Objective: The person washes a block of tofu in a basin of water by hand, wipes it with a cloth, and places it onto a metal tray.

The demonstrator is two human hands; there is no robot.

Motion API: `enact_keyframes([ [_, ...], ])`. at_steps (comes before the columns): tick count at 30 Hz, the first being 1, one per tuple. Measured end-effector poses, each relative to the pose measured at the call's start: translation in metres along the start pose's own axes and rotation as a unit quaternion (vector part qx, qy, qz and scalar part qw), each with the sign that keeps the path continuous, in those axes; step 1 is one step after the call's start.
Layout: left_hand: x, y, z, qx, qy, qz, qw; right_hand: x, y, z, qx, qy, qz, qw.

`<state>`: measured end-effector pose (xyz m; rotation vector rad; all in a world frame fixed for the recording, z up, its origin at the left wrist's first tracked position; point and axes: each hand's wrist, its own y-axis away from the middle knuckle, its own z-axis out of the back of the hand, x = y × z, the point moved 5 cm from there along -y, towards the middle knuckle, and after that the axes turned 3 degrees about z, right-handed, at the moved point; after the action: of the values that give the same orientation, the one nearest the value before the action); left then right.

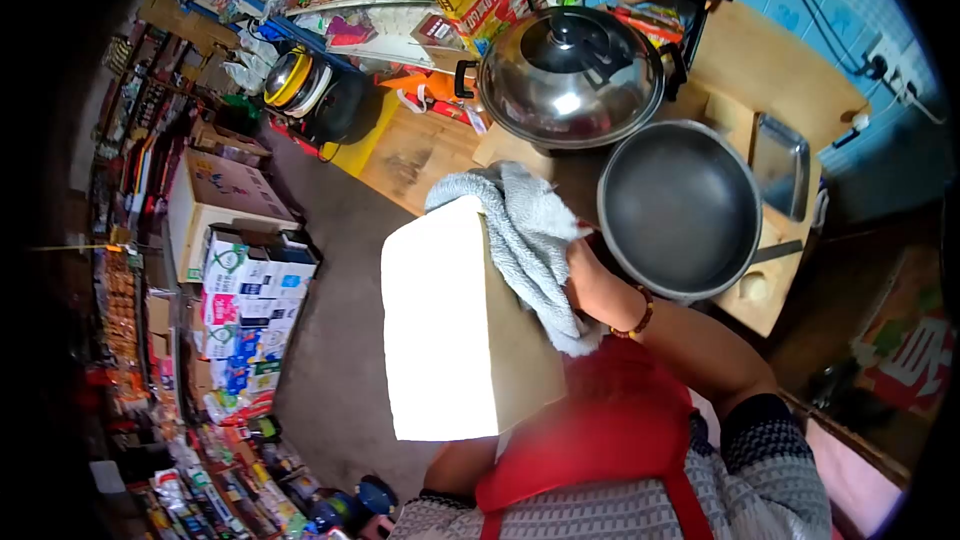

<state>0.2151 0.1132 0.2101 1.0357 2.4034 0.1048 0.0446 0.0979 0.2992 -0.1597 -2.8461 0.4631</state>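
My right hand, with a beaded bracelet at the wrist, grips a grey towel. The towel lies bunched over the top and side of a box-shaped thing in front of my red apron. One face of that box is glaring white and the side nearer my right hand is beige; its kind I cannot make out. Only part of my left forearm shows below the box, and the left hand itself is hidden behind it. Just beyond my right hand sits a dark frying pan.
A large lidded steel wok stands on the wooden counter behind the pan. To its right are a metal tray and a wooden board. Cartons and packed shelves line the left, across the grey floor.
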Motion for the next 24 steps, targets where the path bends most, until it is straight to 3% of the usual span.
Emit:
enact_keyframes([
  [1,-0.005,0.002,-0.001,-0.006,-0.008,-0.011,1.0,0.007,0.005,-0.01,0.035,0.209,0.048,0.976],
  [2,-0.008,0.002,-0.002,-0.008,-0.015,-0.018,1.0,0.013,0.009,-0.02,0.066,0.412,0.093,0.904],
  [4,-0.015,0.003,-0.005,-0.01,-0.026,-0.035,0.999,0.015,0.009,-0.021,0.11,0.248,0.055,0.961],
  [6,-0.021,0.003,-0.008,-0.013,-0.033,-0.048,0.998,0.026,0.018,-0.008,-0.062,0.403,0.026,0.913],
  [8,-0.023,0.002,-0.012,-0.014,-0.037,-0.053,0.998,0.026,0.016,0.004,-0.011,0.196,0.091,0.976],
  [10,-0.023,0.001,-0.016,-0.01,-0.044,-0.057,0.997,0.033,0.003,-0.029,0.029,0.378,0.141,0.915],
  [13,-0.023,0.0,-0.021,-0.006,-0.05,-0.064,0.997,0.034,-0.011,-0.074,0.086,0.613,0.198,0.76],
  [14,-0.023,-0.002,-0.023,-0.006,-0.052,-0.066,0.996,0.032,-0.006,-0.07,0.077,0.557,0.206,0.801],
  [16,-0.026,-0.002,-0.025,-0.003,-0.053,-0.074,0.996,0.028,0.023,-0.057,0.074,0.57,0.206,0.792],
  [17,-0.028,-0.004,-0.027,-0.004,-0.052,-0.076,0.996,0.031,0.034,-0.059,0.122,0.64,0.198,0.732],
  [18,-0.029,-0.005,-0.027,-0.003,-0.052,-0.08,0.995,0.038,0.034,-0.06,0.104,0.647,0.185,0.732],
  [22,-0.033,-0.006,-0.031,0.002,-0.053,-0.092,0.994,0.049,0.009,-0.042,0.016,0.31,0.044,0.95],
  [23,-0.032,-0.006,-0.033,0.004,-0.053,-0.092,0.994,0.049,0.003,-0.042,-0.019,0.206,0.018,0.978],
  [24,-0.031,-0.006,-0.033,0.005,-0.054,-0.093,0.994,0.043,-0.002,-0.049,0.013,0.235,0.036,0.971],
])
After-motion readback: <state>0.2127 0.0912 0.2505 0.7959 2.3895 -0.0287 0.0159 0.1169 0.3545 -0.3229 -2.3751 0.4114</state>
